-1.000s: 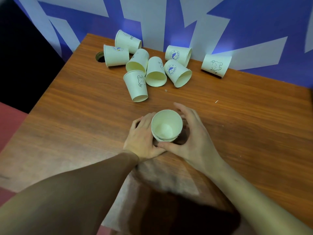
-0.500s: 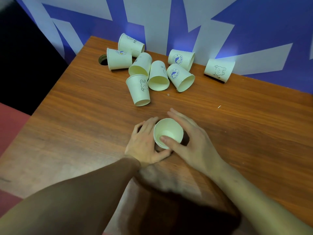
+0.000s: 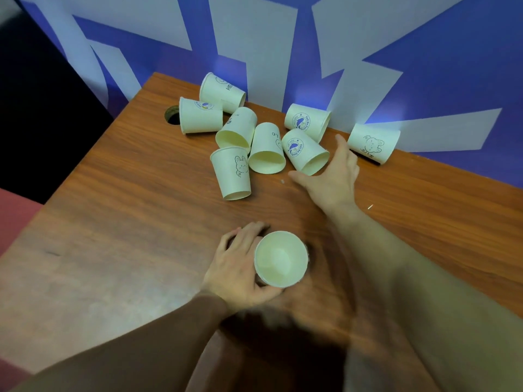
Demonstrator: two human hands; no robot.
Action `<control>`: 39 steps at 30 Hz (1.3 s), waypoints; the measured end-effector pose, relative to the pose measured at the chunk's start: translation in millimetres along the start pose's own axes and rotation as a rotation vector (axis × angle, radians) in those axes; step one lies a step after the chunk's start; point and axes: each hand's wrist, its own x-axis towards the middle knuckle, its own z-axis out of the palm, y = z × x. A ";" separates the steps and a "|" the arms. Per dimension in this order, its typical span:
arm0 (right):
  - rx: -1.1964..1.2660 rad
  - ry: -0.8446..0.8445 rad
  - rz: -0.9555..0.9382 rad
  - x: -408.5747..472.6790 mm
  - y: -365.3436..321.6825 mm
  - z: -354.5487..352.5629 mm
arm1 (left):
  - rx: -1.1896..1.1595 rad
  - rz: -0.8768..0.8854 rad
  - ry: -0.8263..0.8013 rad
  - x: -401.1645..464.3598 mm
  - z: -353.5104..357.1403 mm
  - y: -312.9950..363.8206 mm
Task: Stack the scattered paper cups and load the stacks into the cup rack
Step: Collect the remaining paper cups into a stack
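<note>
An upright stack of cream paper cups [image 3: 280,258] stands near the front middle of the wooden table [image 3: 127,236]; my left hand [image 3: 240,267] grips its side. My right hand [image 3: 332,174] is stretched forward with fingers spread, right beside a fallen cup with a blue logo [image 3: 304,151], thumb near its rim. Several more cups lie scattered behind: a rabbit-print cup [image 3: 233,172], an open-mouthed one [image 3: 267,148], another [image 3: 236,128], two at the far left [image 3: 199,114] [image 3: 222,90], one by the wall [image 3: 307,121], and a bear-print cup [image 3: 372,142] at the right.
A round cable hole [image 3: 172,116] sits in the table's far left corner. A blue and white patterned wall [image 3: 283,38] rises directly behind the cups. The table's left edge drops to a dark floor and a red surface [image 3: 14,213]. No cup rack is in view.
My right hand has let go of the stack and reached forward to the scattered cups. My left hand still holds the stack. The camera has tilted and moved closer.
</note>
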 end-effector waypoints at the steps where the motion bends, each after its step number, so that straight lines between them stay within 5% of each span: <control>1: -0.008 -0.011 0.039 6.8 -0.5 5.6 | 0.005 -0.002 -0.006 0.5 -0.2 -0.3; 6: -0.127 0.037 0.045 20.9 5.2 22.3 | -0.013 0.012 -0.024 2.4 -2.9 -1.2; 24: 0.315 -0.065 -0.193 -65.7 -8.8 -52.2 | 0.019 -0.029 0.005 0.8 -0.2 1.0; 39: -0.052 -0.307 -0.606 -145.9 -15.9 -93.0 | 0.095 -0.006 -0.040 -0.4 0.7 2.1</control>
